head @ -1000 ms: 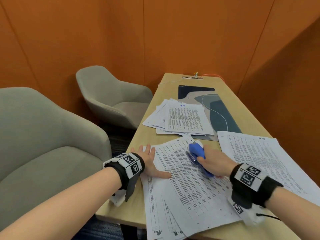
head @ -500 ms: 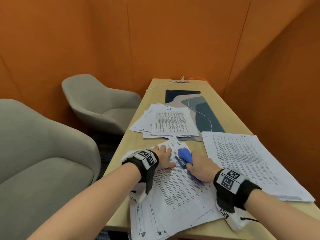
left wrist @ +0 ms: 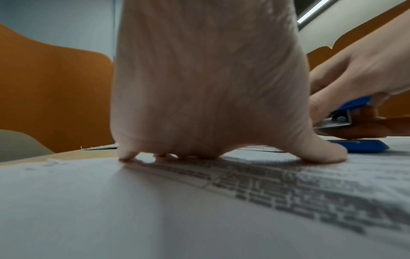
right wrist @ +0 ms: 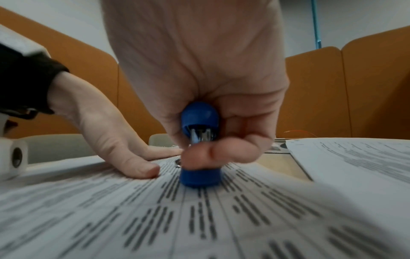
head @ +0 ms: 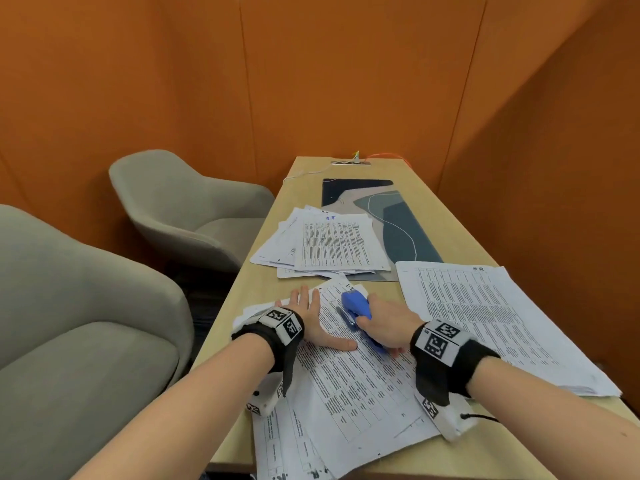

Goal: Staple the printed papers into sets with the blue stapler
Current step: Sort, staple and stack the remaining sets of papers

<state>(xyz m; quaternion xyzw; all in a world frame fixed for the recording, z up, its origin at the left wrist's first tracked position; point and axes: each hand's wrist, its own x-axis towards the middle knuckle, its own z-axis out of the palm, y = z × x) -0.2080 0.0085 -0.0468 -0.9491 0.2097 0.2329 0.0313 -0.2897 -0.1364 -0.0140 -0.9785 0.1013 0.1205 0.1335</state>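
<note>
Right hand (head: 388, 322) grip: clenched round blue stapler (head: 356, 306) | left hand (head: 311, 318): flat, pressing printed papers (head: 363, 382)

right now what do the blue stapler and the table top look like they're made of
Blue stapler: smooth blue casing with a soft sheen, probably plastic; the inner rail and hinge plate, seen from the left wrist, are bright and silvery, likely steel. Table top: pale tan, matt, even in tone with faint grain at most, so likely laminate or veneer; I can't tell which.

Bare forearms, black wrist straps (head: 450, 362) bearing black-and-white square markers; white camera housings (head: 450, 419) beneath
</note>
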